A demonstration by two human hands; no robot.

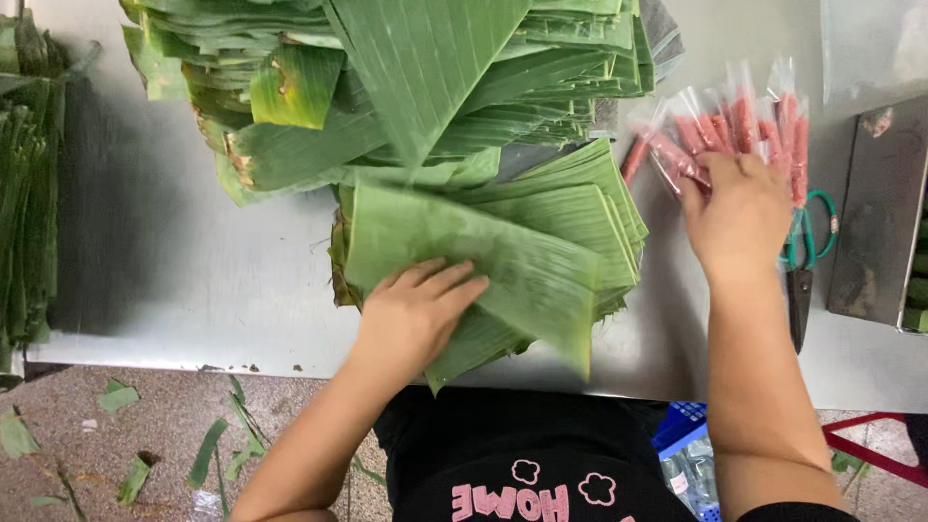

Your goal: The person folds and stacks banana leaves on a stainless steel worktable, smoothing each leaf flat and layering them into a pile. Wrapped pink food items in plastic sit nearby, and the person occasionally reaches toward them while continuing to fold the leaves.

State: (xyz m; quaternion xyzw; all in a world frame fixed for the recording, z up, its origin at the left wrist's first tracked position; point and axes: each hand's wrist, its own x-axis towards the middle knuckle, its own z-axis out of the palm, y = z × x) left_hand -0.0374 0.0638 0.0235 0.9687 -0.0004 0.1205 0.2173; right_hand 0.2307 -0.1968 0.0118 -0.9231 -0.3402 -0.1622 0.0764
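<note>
Steel table [193, 280]: leaf [503, 256] under left hand [416, 314].

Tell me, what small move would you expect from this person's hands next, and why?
Probably the right hand closes on one pink wrapped stick and brings it to the cut leaf stack. That hand already lies on the sticks, while the left hand presses flat on the top leaf, holding it ready.
</note>
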